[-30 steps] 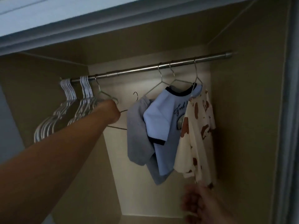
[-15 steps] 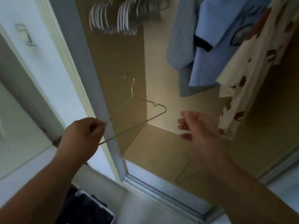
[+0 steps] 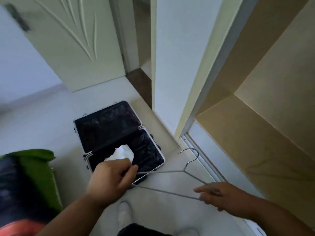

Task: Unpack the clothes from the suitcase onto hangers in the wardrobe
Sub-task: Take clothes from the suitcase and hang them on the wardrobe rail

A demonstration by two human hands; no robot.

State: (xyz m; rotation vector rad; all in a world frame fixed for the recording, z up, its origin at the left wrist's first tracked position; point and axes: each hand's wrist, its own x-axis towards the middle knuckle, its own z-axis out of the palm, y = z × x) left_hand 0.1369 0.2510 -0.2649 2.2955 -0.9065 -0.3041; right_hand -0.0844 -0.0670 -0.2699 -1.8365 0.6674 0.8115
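Left hand [image 3: 111, 178]: fingers curled, pinching one end of the wire hanger [image 3: 172, 178] at its corner; hand sits over near edge of the suitcase.
Right hand [image 3: 219, 196]: at hanger's other end, fingers extended along the wire and touching it; blurred, can't tell if actually closed round it.
Hanger: thin grey wire, held roughly level betw. both hands, hook pointing away from the person toward the wardrobe's sliding track [image 3: 201, 155]. No garment on it.
Suitcase [image 3: 109, 130]: on floor, open flat, both halves dark-lined, pale metal rim. Lies just beside wardrobe's left front corner.
Clothes: one white item [image 3: 123, 153] in suitcase's near half, partly behind left hand. Kind of garment unclear.
Wardrobe [image 3: 255, 137]: right of frame, tan interior, floor panel visible.
Floor [image 3: 51, 120]: pale.
Other: white door [image 3: 76, 41] at top left; green object [image 3: 34, 166] at left edge, blurred.
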